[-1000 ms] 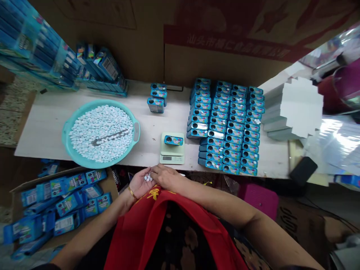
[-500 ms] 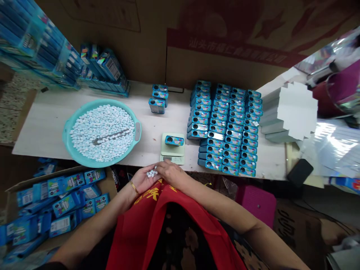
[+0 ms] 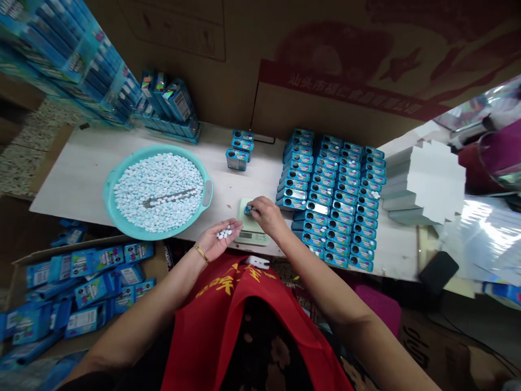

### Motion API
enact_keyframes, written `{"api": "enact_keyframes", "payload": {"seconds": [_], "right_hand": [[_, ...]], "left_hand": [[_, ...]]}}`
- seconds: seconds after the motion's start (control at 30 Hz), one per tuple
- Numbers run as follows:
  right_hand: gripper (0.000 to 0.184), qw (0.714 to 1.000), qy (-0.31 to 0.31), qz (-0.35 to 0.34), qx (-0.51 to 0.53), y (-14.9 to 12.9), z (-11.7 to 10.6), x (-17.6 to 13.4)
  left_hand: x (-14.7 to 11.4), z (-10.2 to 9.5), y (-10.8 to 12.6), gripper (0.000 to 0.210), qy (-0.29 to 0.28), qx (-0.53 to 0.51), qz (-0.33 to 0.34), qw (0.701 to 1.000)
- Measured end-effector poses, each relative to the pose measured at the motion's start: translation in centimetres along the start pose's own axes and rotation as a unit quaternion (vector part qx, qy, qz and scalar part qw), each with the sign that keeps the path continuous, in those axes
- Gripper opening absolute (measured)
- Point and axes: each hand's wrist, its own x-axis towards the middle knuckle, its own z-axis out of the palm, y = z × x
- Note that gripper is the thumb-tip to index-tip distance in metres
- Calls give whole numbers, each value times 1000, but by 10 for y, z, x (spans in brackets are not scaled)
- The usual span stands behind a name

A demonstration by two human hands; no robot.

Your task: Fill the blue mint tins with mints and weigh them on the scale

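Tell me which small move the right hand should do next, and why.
Perhaps the right hand could loosen its grip over the blue tin on the scale: its fingers are bunched there, and the left hand holds white pieces, palm up.

Beneath your right fingers [image 3: 259, 205], the scale [image 3: 260, 239] looks like smooth, pale plastic, the container [image 3: 246, 209] on it glossy. Just behind your left fingers [image 3: 233, 224], the white pellets [image 3: 224, 233] look matt and chalky. Left of those fingers, the basin [image 3: 108, 201] is smooth plastic. Right of your right fingers, printed containers [image 3: 342, 207] shine like metal. Beyond your fingers stands matt cardboard [image 3: 240, 87]; nearer you, the apron [image 3: 199, 331] is soft-looking cloth.
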Motion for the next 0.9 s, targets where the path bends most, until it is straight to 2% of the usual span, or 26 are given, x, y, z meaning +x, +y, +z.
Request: {"api": "enact_keyframes", "payload": {"seconds": [0.1, 0.2, 0.27, 0.37, 0.43, 0.53, 0.73, 0.9], "right_hand": [[20, 1000, 13, -17, 21, 2, -2, -5], [21, 998, 31, -32, 54, -15, -3, -21], [22, 997, -13, -68, 44, -35, 2, -37], [23, 983, -134, -124, -23, -67, 15, -58], [21, 971, -187, -139, -58, -80, 22, -65], [20, 958, -230, -156, -70, -86, 24, -65], [17, 956, -241, -164, -35, -82, 25, -62], [16, 971, -217, -97, 29, -75, 32, -68]], "left_hand": [[-3, -7, -3, 19, 11, -5, -6, 1000], [-7, -9, -7, 19, 7, -18, -23, 1000], [-10, -11, -11, 19, -19, -33, -49, 998], [-19, -18, -19, 21, -55, -52, -94, 993], [-26, -25, -25, 22, -48, -59, -116, 990], [-34, -34, -29, 19, -20, -63, -127, 990], [-38, -39, -27, 22, -10, -36, -133, 990], [-30, -36, -30, 17, -6, -39, -114, 993]]}}
